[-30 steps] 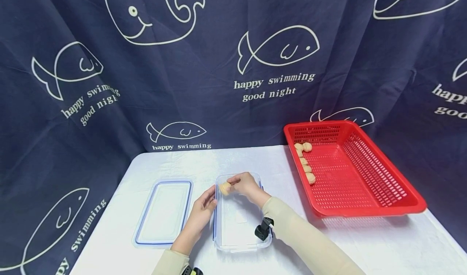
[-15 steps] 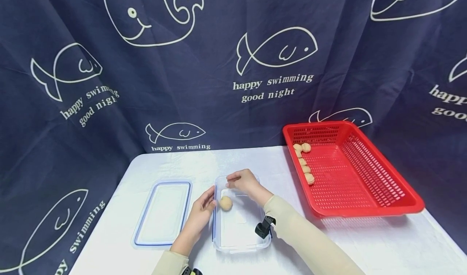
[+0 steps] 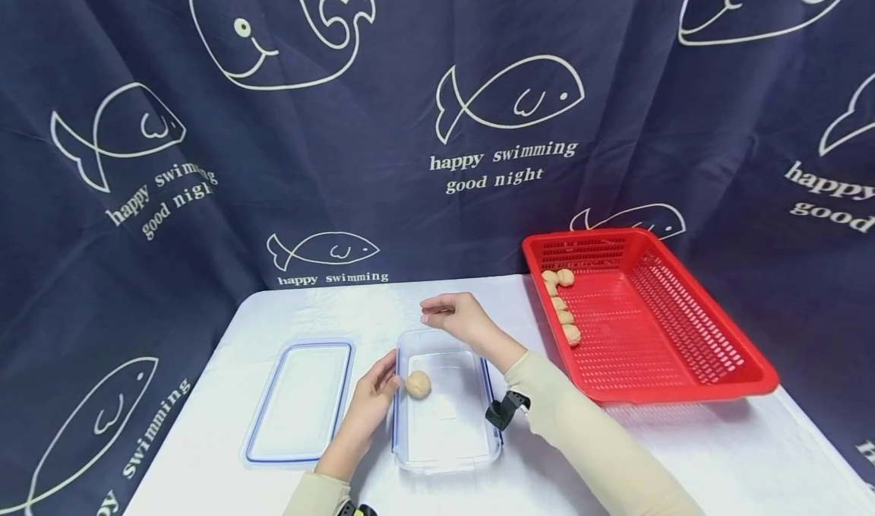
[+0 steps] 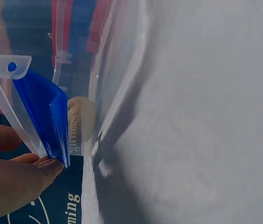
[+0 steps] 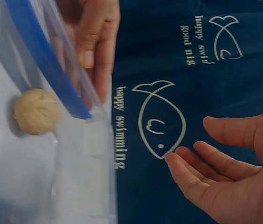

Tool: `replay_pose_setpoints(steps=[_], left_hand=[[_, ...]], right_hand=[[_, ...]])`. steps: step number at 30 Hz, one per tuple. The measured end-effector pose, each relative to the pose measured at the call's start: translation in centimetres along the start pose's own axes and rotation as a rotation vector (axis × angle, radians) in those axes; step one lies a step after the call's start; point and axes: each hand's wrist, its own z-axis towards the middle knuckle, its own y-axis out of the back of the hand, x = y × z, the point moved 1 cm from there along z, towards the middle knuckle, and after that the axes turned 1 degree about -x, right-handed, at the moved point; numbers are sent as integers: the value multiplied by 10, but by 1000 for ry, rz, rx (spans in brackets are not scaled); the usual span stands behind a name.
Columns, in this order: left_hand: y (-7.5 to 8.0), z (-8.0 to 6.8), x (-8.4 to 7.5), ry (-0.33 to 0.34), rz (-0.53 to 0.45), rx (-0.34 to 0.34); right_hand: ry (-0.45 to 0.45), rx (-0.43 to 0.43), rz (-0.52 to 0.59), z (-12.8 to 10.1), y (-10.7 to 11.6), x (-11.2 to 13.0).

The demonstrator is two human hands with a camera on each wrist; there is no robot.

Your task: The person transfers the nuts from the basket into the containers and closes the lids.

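at centre of the head view, a clear rectangular plastic container with blue side clips stands on the white table. one round tan walnut-like nut lies inside it, near the left wall, in its upper half. the left hand rests against the container's left wall; its fingertips touch the blue clip, fingers nearly straight, with nothing clamped between them. the right hand hangs above the container's far rim with fingers apart and relaxed, holding nothing.

right of centre, a red perforated plastic basket holds a short row of like nuts along its left wall. left of the container lies its flat clear lid with blue seal.

judgement of step: one nut is placed, the empty hand is free, so a transfer cycle from basket to container appears to be in hand. the next move would call for a reach to the right, over the basket's raised rim, and a pinch on a single nut from the row, while the left hand steadies the container against sliding.
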Motion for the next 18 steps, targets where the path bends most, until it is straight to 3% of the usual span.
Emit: replay_pose_setpoints(steps=[7,18], left_hand=[[1,0,0,1,2,-13],[0,0,0,-9,0,-15]], right_hand=[[73,-8,2,-2,25,22],[69,-75,8,-2,78,43]])
